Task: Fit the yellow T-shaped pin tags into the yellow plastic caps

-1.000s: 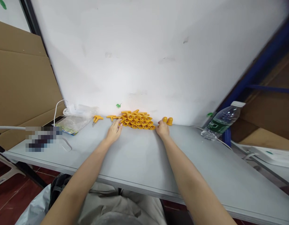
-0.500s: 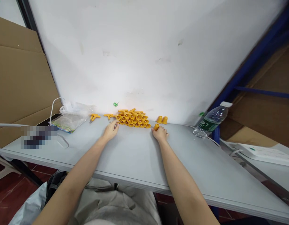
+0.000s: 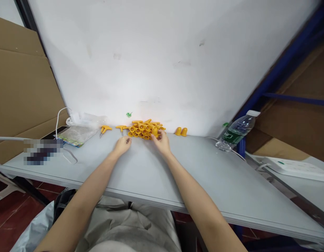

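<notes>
A pile of small orange plastic caps (image 3: 142,128) lies stacked against the white wall at the back of the grey table (image 3: 193,175). My right hand (image 3: 162,142) is at the pile's right end, its fingers pinched on an orange cap (image 3: 154,131) that touches the pile. My left hand (image 3: 122,145) rests on the table just in front of the pile's left end. Its fingers are curled, with a small greyish bit at the tips that I cannot make out. Two more orange caps (image 3: 181,132) stand apart to the right. Two orange T-handled pieces (image 3: 105,128) lie left of the pile.
A clear plastic bag (image 3: 77,133) and a white cable (image 3: 62,119) lie at the back left, with cardboard (image 3: 22,91) behind them. A water bottle (image 3: 236,131) lies at the table's right edge. A white power strip (image 3: 293,168) sits on a lower surface beyond it.
My right hand moved left from beside the two loose caps to the pile's right end, carrying an orange cap. My left hand drew back slightly and curled its fingers.
</notes>
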`<action>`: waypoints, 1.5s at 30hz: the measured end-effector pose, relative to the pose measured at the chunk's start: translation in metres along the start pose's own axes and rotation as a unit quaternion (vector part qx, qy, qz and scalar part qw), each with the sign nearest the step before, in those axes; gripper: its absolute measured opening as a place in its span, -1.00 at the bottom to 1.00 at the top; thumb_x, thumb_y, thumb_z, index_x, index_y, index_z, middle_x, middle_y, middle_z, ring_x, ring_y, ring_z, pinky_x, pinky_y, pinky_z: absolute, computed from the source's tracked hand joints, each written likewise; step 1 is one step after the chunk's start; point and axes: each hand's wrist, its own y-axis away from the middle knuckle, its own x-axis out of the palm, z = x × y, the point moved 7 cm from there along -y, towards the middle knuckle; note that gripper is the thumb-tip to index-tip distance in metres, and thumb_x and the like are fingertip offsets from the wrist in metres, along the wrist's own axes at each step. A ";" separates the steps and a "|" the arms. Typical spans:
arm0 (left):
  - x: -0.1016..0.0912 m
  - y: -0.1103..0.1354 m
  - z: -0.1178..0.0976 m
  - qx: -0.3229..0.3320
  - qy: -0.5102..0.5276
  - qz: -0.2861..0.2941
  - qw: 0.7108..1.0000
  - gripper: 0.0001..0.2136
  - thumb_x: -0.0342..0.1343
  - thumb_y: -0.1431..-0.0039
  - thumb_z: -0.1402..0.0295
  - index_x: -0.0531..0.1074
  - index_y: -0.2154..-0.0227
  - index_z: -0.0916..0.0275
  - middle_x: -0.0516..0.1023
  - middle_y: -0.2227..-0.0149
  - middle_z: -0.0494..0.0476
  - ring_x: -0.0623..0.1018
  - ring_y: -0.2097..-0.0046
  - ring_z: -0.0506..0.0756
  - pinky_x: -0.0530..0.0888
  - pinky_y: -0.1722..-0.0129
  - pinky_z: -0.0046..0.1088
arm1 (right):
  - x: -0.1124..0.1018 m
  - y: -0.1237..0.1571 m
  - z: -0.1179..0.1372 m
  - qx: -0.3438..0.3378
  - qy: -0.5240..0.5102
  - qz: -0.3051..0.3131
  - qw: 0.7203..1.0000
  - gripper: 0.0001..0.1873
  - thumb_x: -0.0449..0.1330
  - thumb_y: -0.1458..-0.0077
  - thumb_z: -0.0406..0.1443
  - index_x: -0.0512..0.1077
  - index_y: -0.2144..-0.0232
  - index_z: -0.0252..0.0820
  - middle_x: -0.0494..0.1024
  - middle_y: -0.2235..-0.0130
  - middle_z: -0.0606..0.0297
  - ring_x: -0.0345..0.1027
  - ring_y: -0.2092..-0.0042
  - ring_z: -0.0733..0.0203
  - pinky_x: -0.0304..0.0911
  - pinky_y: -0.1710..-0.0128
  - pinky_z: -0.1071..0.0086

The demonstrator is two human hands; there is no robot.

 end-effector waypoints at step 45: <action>-0.016 -0.023 0.020 0.012 -0.223 0.230 0.947 -0.66 -0.02 -0.11 0.52 0.52 0.09 0.23 0.54 0.02 0.27 0.50 -0.03 0.18 0.40 -0.02 -0.35 | 0.045 0.015 -0.013 0.035 -0.035 0.192 0.980 -0.53 0.25 0.13 0.02 0.44 0.30 -0.23 0.43 0.44 0.35 0.23 0.42 0.26 0.16 0.39 0.38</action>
